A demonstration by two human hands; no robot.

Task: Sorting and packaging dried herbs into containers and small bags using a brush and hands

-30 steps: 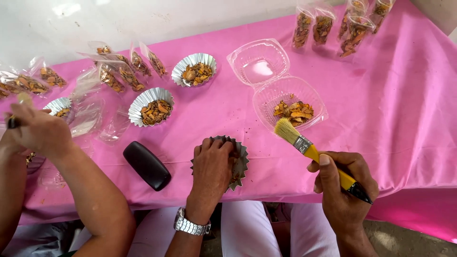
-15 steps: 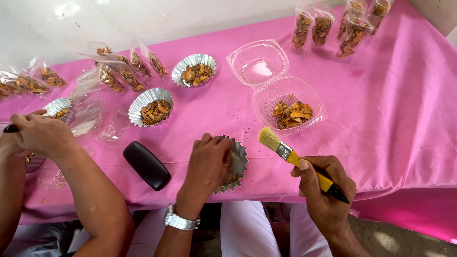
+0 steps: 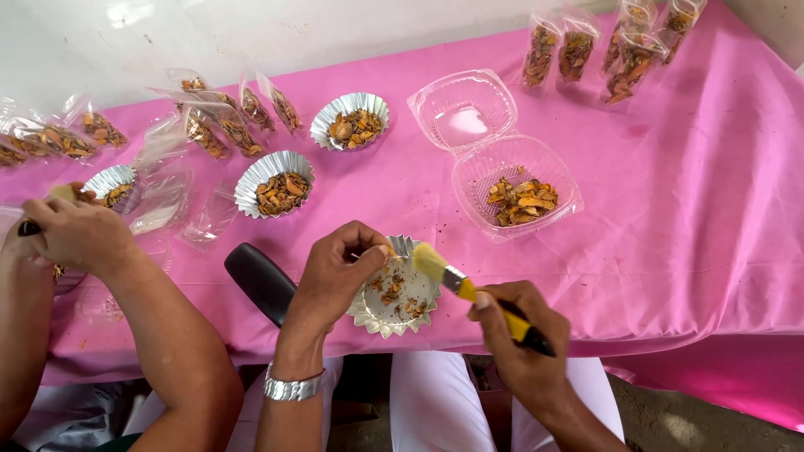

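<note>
A person sits at a counter (image 3: 670, 209) draped in pink cloth, seen from above. Their left hand (image 3: 339, 268) pinches the near-left rim of a fluted foil cup (image 3: 394, 297), tilting it at the counter's near edge. The cup holds a few orange-brown dried pieces. Their right hand (image 3: 519, 335), at four o'clock from the cup, is closed around the yellow handle of a paintbrush (image 3: 456, 280), whose pale bristles touch the cup's upper right rim. At one o'clock from the cup lies an open clear plastic clamshell box (image 3: 511, 167) with similar pieces. At nine o'clock lies a black case (image 3: 260, 280). At the far left, another person's hand (image 3: 75, 234) grips a dark-handled tool.
</note>
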